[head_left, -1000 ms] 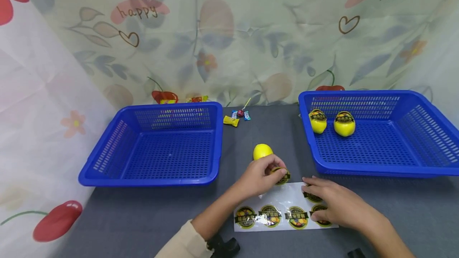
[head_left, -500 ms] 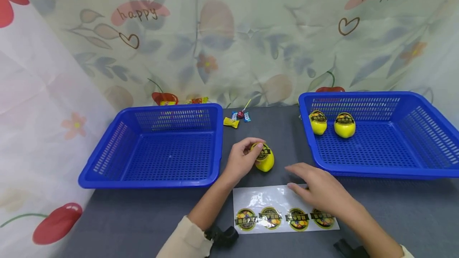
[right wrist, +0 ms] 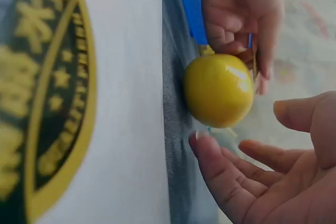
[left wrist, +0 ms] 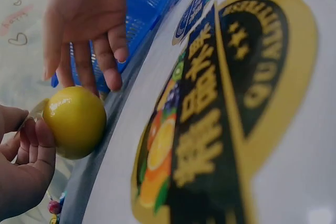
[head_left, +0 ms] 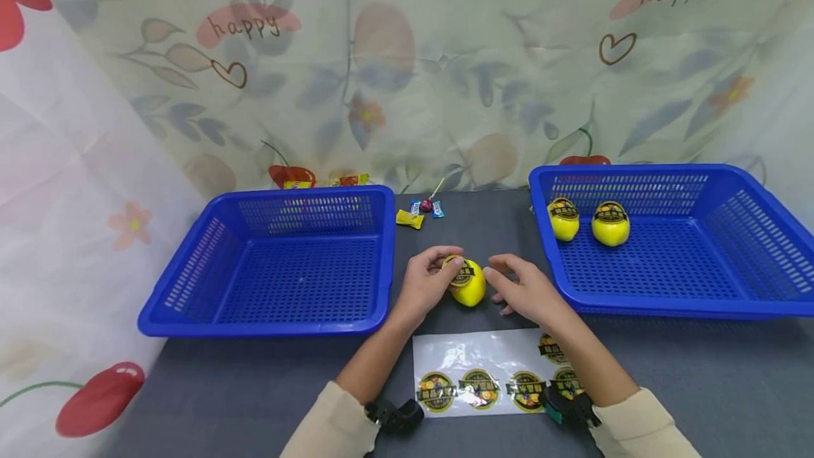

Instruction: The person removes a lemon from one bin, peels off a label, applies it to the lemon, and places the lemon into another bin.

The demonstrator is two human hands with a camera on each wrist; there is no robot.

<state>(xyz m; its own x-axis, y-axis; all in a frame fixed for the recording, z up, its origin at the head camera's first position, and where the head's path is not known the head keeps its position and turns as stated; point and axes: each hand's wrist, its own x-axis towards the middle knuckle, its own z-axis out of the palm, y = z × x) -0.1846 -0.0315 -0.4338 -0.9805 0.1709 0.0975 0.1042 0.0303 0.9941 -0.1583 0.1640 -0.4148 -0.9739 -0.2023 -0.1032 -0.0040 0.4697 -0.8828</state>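
Observation:
A yellow lemon (head_left: 472, 292) stands on the grey table between my hands. My left hand (head_left: 421, 290) pinches a round black-and-gold sticker (head_left: 463, 273) between thumb and fingers at the lemon's left side. In the left wrist view the sticker (left wrist: 38, 109) appears nearly edge-on beside the lemon (left wrist: 79, 124); whether it touches the fruit there is hard to tell. To the right, my right hand (head_left: 524, 293) is spread with fingers loosely bent, close to the lemon and holding nothing. The right wrist view shows a gap between its fingers and the lemon (right wrist: 218, 93).
A white sticker sheet (head_left: 483, 352) with several round labels lies in front, partly under the right forearm. Blue baskets stand at left (head_left: 267, 331) and right (head_left: 687, 307); the right one contains two labelled lemons (head_left: 611, 224). Wrapped candies (head_left: 410, 218) lie behind.
My left hand has carried the sticker from the sheet up and left to the lemon. My right hand has left the sheet and moved up beside the lemon's right side.

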